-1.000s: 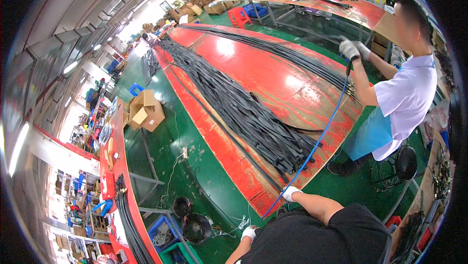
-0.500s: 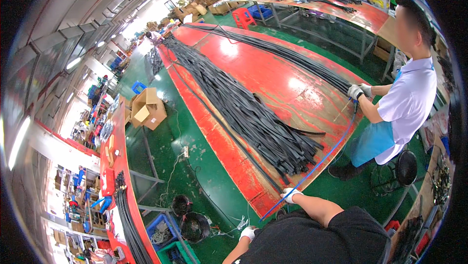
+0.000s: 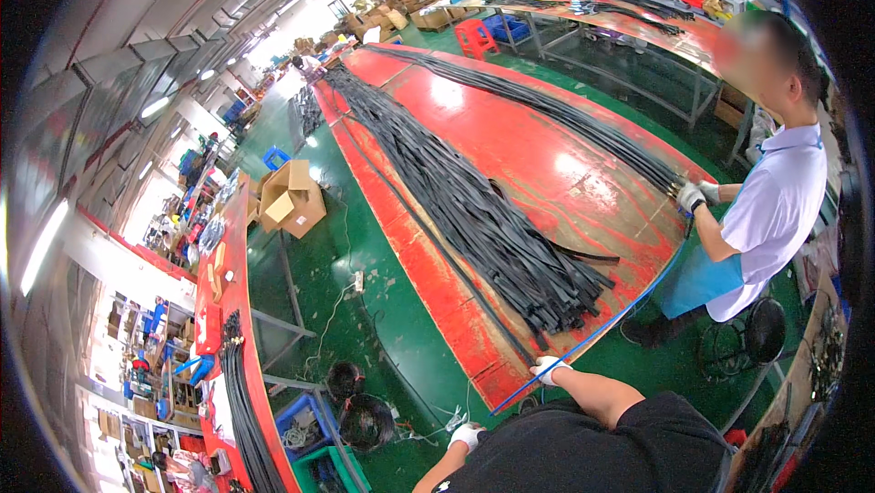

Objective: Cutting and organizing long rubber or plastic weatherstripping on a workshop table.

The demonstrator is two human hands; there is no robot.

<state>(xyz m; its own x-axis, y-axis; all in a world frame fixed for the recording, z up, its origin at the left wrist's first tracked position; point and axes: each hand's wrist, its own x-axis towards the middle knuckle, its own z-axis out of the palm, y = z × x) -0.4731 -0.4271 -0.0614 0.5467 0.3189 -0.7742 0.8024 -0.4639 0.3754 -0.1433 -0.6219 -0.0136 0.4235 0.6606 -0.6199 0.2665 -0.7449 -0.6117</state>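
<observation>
Right hand (image 3: 551,370), white-gloved: at the near edge of the red table (image 3: 445,311), fingers by the end of a single black strip (image 3: 474,289); whether they grasp it cannot be told. Blue hose (image 3: 629,313): passes just beside this hand and runs rightward along the table edge toward a co-worker's gloved hands (image 3: 693,195). Left hand (image 3: 468,436), also gloved: left of the right hand and lower, its grip not discernible. Beyond the right hand: a heap of black strips (image 3: 465,201); farther out, a bundle of black tubes (image 3: 583,124).
</observation>
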